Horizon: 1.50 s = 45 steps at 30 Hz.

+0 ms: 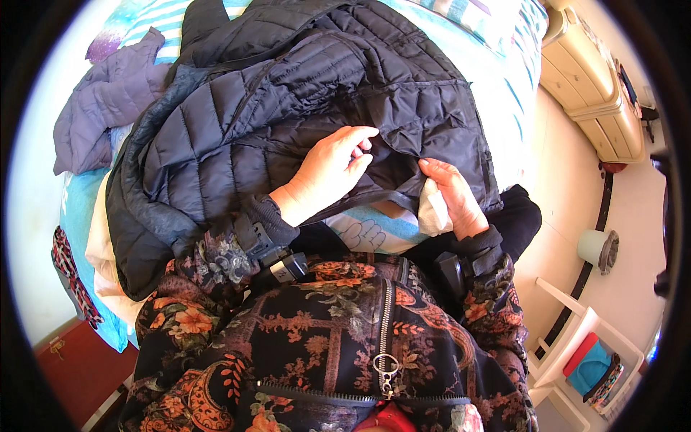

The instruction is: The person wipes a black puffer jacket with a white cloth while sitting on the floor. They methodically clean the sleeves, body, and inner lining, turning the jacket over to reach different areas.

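Observation:
A black quilted jacket [205,129] lies spread over the bed in front of me, its lining side partly turned up. My left hand [334,162] is over the jacket's middle, fingers bent toward the thumb; whether they grip any fabric is hidden. My right hand [451,189] pinches an edge of the dark lining between thumb and finger. A crumpled white cloth or tissue [433,209] is tucked in the same hand, under its fingers. Between the hands the lining fabric sags into a dark fold.
A grey-purple padded garment [105,105] lies at the bed's left. Striped blue and white bedding [502,102] is under the jacket. To the right stand a cream cabinet [588,92], a pale bin [594,248] on the floor, and a white rack [621,340] with folded cloths.

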### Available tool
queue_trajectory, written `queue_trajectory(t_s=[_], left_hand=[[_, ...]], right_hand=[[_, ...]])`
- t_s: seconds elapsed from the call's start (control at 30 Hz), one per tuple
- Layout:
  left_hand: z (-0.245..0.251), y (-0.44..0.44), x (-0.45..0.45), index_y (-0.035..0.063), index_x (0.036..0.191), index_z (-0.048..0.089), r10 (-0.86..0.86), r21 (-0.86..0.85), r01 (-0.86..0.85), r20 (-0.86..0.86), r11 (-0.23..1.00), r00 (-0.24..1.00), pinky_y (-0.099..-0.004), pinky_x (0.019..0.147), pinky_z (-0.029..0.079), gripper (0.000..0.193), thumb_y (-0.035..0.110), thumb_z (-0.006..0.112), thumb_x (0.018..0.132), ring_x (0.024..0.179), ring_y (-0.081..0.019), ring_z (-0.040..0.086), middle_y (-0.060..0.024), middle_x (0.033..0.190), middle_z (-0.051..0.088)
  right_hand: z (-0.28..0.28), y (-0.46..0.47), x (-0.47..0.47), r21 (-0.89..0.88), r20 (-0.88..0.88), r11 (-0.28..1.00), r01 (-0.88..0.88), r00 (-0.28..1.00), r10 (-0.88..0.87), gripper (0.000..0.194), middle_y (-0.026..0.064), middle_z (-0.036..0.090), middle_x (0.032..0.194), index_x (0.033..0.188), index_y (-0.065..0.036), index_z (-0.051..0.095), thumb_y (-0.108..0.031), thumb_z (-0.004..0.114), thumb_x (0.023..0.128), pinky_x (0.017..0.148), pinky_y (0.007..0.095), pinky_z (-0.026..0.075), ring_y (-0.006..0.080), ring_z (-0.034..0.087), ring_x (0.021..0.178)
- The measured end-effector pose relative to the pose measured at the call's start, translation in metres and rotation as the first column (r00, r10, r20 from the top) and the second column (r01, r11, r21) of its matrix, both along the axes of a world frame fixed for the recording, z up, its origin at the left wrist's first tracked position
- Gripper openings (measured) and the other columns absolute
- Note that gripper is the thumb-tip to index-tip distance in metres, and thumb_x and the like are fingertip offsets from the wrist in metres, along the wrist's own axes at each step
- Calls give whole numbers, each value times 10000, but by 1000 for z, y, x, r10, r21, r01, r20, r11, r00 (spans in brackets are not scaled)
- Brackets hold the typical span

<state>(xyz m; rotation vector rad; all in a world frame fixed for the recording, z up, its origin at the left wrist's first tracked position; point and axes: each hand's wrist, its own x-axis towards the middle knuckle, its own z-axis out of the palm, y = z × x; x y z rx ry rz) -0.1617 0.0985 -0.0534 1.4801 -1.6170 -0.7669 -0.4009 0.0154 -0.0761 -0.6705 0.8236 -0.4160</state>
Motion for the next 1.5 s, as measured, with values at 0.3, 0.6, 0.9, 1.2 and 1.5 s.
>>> queue_trajectory(t_s=[0.3, 0.6, 0.9, 1.2, 1.5], left_hand=[[2, -23, -5, 112, 1051, 665, -31, -85, 62, 329, 994, 944, -338, 670, 517, 193, 68, 650, 864, 729, -258, 632, -73, 888, 614], [3, -34, 10, 53, 900, 633, 87, -153, -35, 345, 988, 935, -333, 658, 517, 45, 81, 653, 870, 749, -291, 657, -94, 871, 650], [15, 25, -23, 180, 1482, 398, -522, 155, 563, 625, 811, 580, -514, 1080, 323, 988, 290, 869, 620, 1368, -364, 347, -171, 1505, 318], [-6, 31, 0, 9, 1259, 596, -365, 46, 397, 500, 917, 785, -369, 784, 536, 457, 60, 624, 806, 888, -283, 662, -129, 1036, 679], [44, -1, 37, -58, 1123, 637, 151, 322, 2, -450, 947, 880, -232, 861, 459, 250, 147, 580, 990, 907, -64, 567, -12, 1011, 676]], right_hand=[[8, 6, 0, 23, 4, 999, -44, 999, 44, 164, -42, 632, 793, 870, -74, 652, -166, 590, 990, 626, 215, 441, 49, 553, 690], [22, 7, -39, -220, -147, 934, -281, 956, 252, 331, 32, 645, 781, 835, -12, 668, -283, 579, 1000, 688, 247, 446, 102, 571, 727], [15, 20, -93, -96, -622, 724, -683, 609, 492, 416, 59, 735, 809, 944, 52, 716, -353, 619, 958, 760, 270, 493, 137, 626, 762], [15, 28, -92, 47, -389, 988, 148, 914, -118, 322, 42, 662, 785, 952, -2, 645, -324, 641, 965, 558, 266, 494, 115, 633, 647], [69, -25, -44, -424, 156, 821, 382, 924, -350, 483, 130, 633, 1259, 1443, -56, 447, -145, 585, 989, 706, 183, 489, 44, 556, 798]])
